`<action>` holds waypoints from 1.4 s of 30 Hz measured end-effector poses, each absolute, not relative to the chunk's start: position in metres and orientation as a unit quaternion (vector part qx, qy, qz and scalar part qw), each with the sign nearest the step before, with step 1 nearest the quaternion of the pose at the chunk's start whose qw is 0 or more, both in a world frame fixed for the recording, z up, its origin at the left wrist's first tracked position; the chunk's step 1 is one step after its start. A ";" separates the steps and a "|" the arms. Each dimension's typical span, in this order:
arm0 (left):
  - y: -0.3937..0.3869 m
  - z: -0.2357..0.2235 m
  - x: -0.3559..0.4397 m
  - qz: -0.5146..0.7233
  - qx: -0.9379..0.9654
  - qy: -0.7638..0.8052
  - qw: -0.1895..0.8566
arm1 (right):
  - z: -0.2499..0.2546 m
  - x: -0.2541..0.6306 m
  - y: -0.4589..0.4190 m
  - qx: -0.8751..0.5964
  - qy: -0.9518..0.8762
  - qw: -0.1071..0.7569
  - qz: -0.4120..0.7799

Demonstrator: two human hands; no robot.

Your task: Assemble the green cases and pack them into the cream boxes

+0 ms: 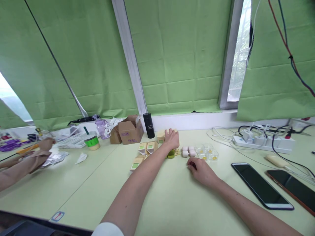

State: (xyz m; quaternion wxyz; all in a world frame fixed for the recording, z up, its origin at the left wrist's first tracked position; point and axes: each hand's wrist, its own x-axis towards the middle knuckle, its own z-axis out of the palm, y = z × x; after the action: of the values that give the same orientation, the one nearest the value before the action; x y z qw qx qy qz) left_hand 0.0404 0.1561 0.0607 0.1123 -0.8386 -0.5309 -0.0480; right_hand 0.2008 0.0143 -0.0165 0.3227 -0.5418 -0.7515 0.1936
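My left hand [171, 139] reaches to the back of the table, its fingers bent down among small beige boxes. What they grip is hidden behind the knuckles. One beige box [160, 137] stands just left of these fingers. Under the wrist sit a dark green small piece [171, 154] and yellowish patterned pieces [177, 151]. My right hand [202, 171] rests on the table with fingers curled in, nothing visible in them. Just behind it are pale pink rounded blocks [188, 151] and clear cups with yellow centres [207, 152]. More beige boxes with green labels [147, 147] stand left of my left forearm.
A black cylinder [148, 125] and an open cardboard box [131, 130] stand at the back. Phones [262, 186] and a power strip [264, 144] with cables lie right. Leftward are a drink cup [92, 141] and another person's hand [46, 144].
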 end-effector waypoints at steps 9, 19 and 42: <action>0.127 0.051 0.050 -0.050 -0.831 -0.547 0.092 | -0.018 0.200 0.015 -0.545 -0.754 0.315 0.187; 0.125 0.045 0.060 -0.057 -0.813 -0.577 0.056 | -0.019 0.200 0.015 -0.542 -0.755 0.318 0.187; 0.128 0.050 0.062 -0.076 -0.793 -0.602 0.047 | -0.016 0.200 0.013 -0.546 -0.756 0.313 0.179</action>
State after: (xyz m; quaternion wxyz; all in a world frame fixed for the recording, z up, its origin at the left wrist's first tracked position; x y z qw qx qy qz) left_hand 0.0624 0.1283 0.0503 0.0466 -0.7935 -0.6020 -0.0764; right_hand 0.2005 0.0134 -0.0163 0.3126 -0.5463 -0.7561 0.1792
